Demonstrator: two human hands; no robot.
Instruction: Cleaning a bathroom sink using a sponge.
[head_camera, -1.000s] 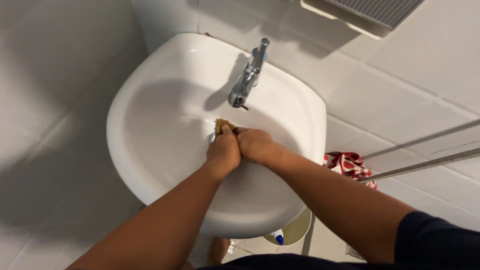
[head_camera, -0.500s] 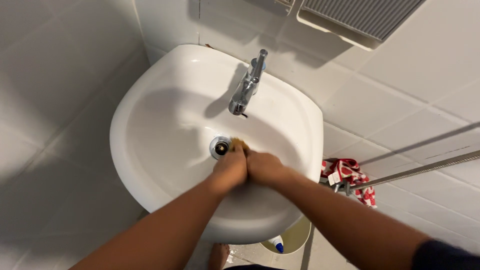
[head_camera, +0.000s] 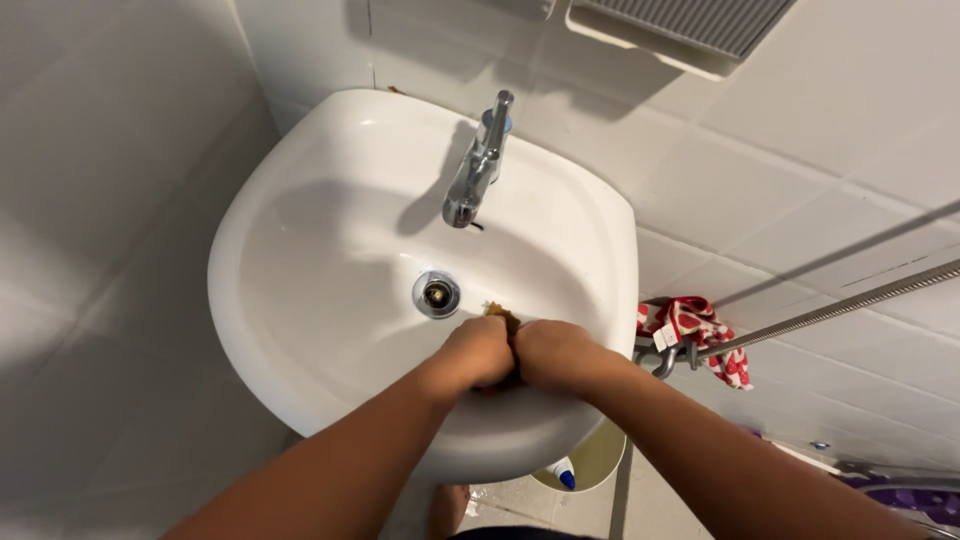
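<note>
Both hands press together over the near side of a white washbasin (head_camera: 300, 150). My left hand (head_camera: 475, 352) and my right hand (head_camera: 555, 355) are closed around a small brown scrub pad (head_camera: 499, 315), only its tip showing between the thumbs. The pad sits just right of and below the round metal drain (head_camera: 437, 293). A chrome tap (head_camera: 472, 180) stands at the back of the basin, and no water shows under it.
White tiled walls surround the basin. A grey ribbed fixture (head_camera: 680, 25) hangs at the top. A red and white cloth (head_camera: 705, 330) hangs by a chrome hose (head_camera: 850, 305) on the right. Below the basin are a pale bucket (head_camera: 600, 462), a white bottle (head_camera: 563, 472) and a foot (head_camera: 447, 505).
Both hands slid with the pad from over the drain toward me and to the right, onto the near wall of the basin. The drain is now uncovered.
</note>
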